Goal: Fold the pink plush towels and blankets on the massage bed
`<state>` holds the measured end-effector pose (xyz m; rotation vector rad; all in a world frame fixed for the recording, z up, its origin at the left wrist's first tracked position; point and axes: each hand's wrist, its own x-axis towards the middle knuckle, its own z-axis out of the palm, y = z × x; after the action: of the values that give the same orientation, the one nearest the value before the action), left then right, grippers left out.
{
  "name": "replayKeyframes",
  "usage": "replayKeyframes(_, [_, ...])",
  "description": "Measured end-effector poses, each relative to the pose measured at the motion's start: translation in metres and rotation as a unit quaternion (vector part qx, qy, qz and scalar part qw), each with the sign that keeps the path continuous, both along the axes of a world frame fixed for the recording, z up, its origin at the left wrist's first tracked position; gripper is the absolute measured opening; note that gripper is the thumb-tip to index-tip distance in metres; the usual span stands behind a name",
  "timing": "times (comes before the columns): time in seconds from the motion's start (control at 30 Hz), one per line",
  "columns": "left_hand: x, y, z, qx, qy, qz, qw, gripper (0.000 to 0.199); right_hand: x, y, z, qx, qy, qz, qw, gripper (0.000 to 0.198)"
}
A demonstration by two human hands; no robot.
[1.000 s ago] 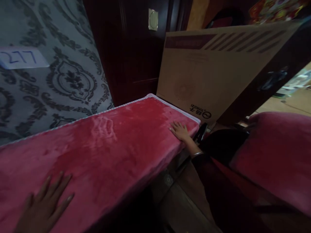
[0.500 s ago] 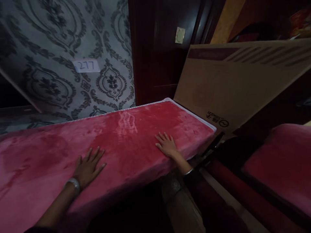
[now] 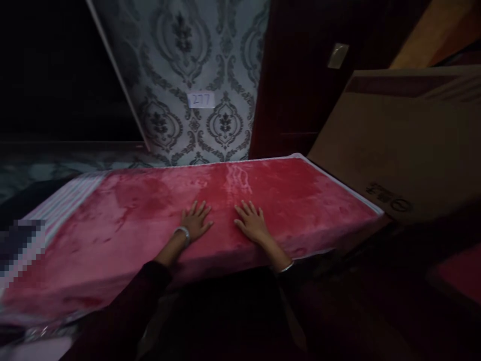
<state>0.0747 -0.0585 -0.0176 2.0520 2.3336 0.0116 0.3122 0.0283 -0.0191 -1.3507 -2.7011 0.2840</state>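
A pink-red plush cloth (image 3: pixel 143 225) covers a long, low surface in front of me and drapes over its near edge. My left hand (image 3: pixel 195 221) lies flat on it, fingers spread, with a silvery bracelet at the wrist. To its right, my right hand (image 3: pixel 252 223) also rests palm down on the cloth, fingers apart, with a thin bangle at that wrist. Between and beyond the hands, a patch of wavy marks shows in the pile. At the left end, the cloth has a striped border (image 3: pixel 77 198); a pale trim runs along the right end.
Behind the cloth stands a patterned wall (image 3: pixel 225 75) with a paper label (image 3: pixel 201 100) reading 277. A large dark screen (image 3: pixel 56 75) is at the left. On the right are a dark door (image 3: pixel 293 75) and a big cardboard box (image 3: pixel 409 135). Another red cover (image 3: pixel 462 273) lies lower right.
My view has turned left, bringing the dark screen and striped border into sight. My hands have come closer together on the cloth, both still flat.
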Motion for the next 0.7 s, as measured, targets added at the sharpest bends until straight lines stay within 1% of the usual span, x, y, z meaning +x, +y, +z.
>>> replayKeyframes(0.1, [0.000, -0.002, -0.001, -0.007, -0.025, -0.004, 1.000, 0.066, -0.016, -0.016, -0.011, -0.002, -0.027, 0.007, 1.000, 0.057])
replayKeyframes(0.2, [-0.006, -0.008, 0.000, -0.013, -0.043, -0.002, 0.999, 0.066, -0.015, -0.016, -0.017, 0.012, -0.043, 0.005, 0.999, 0.056])
replayKeyframes(0.27, [-0.017, -0.016, 0.001, -0.020, -0.041, 0.011, 0.999, 0.066, -0.013, -0.014, -0.019, 0.022, -0.056, 0.005, 0.998, 0.056])
replayKeyframes(0.37, [-0.047, -0.038, -0.002, -0.028, -0.021, 0.043, 0.998, 0.065, -0.012, -0.013, -0.024, 0.041, -0.068, 0.006, 0.997, 0.056])
replayKeyframes(0.43, [-0.075, -0.058, -0.003, -0.029, -0.008, 0.082, 0.996, 0.065, -0.011, -0.012, -0.029, 0.054, -0.069, 0.010, 0.996, 0.056])
replayKeyframes(0.53, [-0.117, -0.092, -0.003, -0.027, 0.002, 0.164, 0.986, 0.065, -0.009, -0.009, -0.040, 0.075, -0.064, 0.021, 0.995, 0.057])
replayKeyframes(0.6, [-0.141, -0.115, -0.001, -0.024, 0.005, 0.223, 0.975, 0.067, -0.006, -0.005, -0.049, 0.093, -0.057, 0.031, 0.994, 0.058])
replayKeyframes(0.7, [-0.169, -0.148, 0.005, -0.024, 0.001, 0.302, 0.953, 0.070, -0.002, 0.001, -0.060, 0.113, -0.050, 0.038, 0.992, 0.059])
